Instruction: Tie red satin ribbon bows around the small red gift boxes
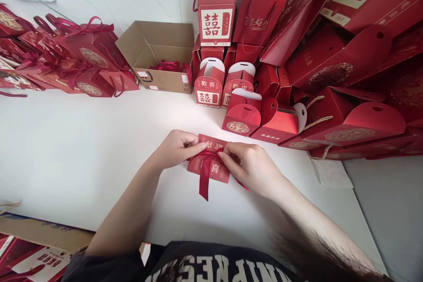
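A small red gift box (223, 174) with printed Chinese characters lies on the white table in front of me. Across its middle runs a dark red ribbon (205, 176) tied in a bow, with one tail hanging toward me and another at the lower right. My left hand (181, 147) pinches the ribbon at the left side of the box, thumb on top. On the right, my right hand (249, 165) has thumb and fingertips closed on the ribbon near the knot. The ribbon parts under the fingers are hidden.
Behind the box stand several red gift boxes (241, 112), stacked higher to the right. An open cardboard box (168, 81) with red ribbons inside is at the back. More red boxes (95, 53) line the back left. Another carton (42, 231) sits at the lower left.
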The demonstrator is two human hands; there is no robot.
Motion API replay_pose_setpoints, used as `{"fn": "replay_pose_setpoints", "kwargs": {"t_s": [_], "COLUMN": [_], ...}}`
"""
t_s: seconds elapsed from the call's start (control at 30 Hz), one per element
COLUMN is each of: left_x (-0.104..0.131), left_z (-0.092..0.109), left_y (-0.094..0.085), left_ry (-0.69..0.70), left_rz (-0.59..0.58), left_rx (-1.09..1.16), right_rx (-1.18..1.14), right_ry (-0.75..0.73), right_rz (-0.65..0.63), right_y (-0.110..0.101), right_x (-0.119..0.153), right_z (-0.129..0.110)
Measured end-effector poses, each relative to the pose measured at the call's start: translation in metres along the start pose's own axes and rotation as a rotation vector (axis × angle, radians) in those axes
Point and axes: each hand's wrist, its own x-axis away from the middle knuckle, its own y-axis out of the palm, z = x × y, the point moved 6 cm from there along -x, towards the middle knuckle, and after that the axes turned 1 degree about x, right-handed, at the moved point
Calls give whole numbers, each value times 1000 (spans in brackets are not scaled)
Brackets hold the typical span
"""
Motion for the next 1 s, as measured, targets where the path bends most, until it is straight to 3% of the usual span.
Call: {"fn": "replay_pose_setpoints", "kwargs": {"t_s": [0.23,0.37,0.6,0.83,1.0], "left_x": [-1,-2,-3,-3,-4], "left_z": [1,-1,-2,-5,-8], "left_y": [4,4,3,1,0], "left_ry": [-9,-45,-91,-114,-129], "left_rz": [-52,-61,-70,-85,-86], "left_rx": [2,39,95,110,137], "right_rx": [-167,-220,-527,-474,-259], "right_ry": [142,153,334,338,244], "right_rz": [-61,-108,-372,-490,-594], "right_y": [2,0,9,3,-8], "right_x": [-5,-5,3,7,11], "right_z": [9,13,29,33,45]}}
